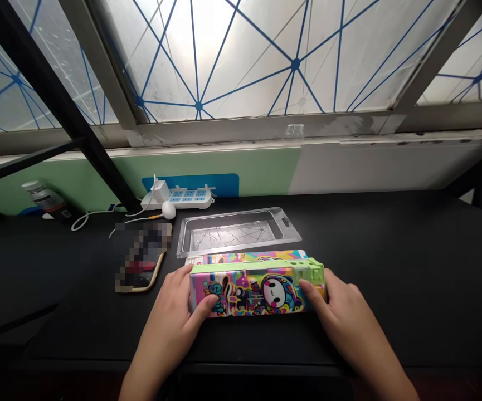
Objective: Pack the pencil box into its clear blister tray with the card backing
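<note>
A cartoon-printed pencil box [251, 289] with a lime-green end lies lengthwise across a black desk [395, 262] and is gripped at both ends. The left hand [169, 312] is closed around the box's left end, and the right hand [341, 312] around its right end. Most fingers are hidden behind the box, and both forearms are cut off by the lower frame edge.

Directly behind the box, a printed card [247, 256] is partly hidden by it. Beyond the card sits a transparent blister tray [236, 231]. Left of the box, a gold-edged flat object [140, 256] is pixelated and cannot be identified. Farther back, past the tray's left corner, lie a white power strip [178, 197], a plugged-in white charger [160, 191], and a white cable [92, 216]. Well left of the box, a bottle [44, 197] lies on its side, its label unreadable.

Beyond the desk, a green-and-white wall [224, 170] bears a blue panel [190, 184]. Above it, frosted window panes [211, 55] are crossed by blue lines, and a small transparent cup [295, 131] stands on the sill.
</note>
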{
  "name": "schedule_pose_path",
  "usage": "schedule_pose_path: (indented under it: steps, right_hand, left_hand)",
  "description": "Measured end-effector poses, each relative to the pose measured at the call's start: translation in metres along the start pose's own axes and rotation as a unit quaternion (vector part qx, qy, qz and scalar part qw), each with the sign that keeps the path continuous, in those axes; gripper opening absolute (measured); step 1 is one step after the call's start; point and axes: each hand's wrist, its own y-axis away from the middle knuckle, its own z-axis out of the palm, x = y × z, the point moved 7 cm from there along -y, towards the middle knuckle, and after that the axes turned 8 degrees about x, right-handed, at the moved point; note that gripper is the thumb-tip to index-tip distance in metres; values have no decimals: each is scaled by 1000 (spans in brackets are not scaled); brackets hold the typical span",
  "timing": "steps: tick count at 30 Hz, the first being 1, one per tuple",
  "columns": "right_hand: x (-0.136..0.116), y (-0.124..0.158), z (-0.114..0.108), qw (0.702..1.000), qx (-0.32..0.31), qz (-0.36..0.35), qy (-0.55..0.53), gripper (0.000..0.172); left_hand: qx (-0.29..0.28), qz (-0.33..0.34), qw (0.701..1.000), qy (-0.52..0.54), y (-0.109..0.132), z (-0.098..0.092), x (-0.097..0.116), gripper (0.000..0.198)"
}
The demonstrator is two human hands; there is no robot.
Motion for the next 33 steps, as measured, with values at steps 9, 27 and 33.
schedule_pose_path:
  steps: [9,27,33]
  right_hand:
    - [10,-1,0,998,22,43,-36,50]
    - [-53,5,-6,945,64,-313,68,31]
    - [-96,-18,4,927,-44,-363,78,38]
  left_hand:
    - [4,20,1000,-19,0,-3,6,46]
    - [-15,-22,999,46,10,-1,-3,86]
    - [-5,2,999,41,8,0,-3,82]
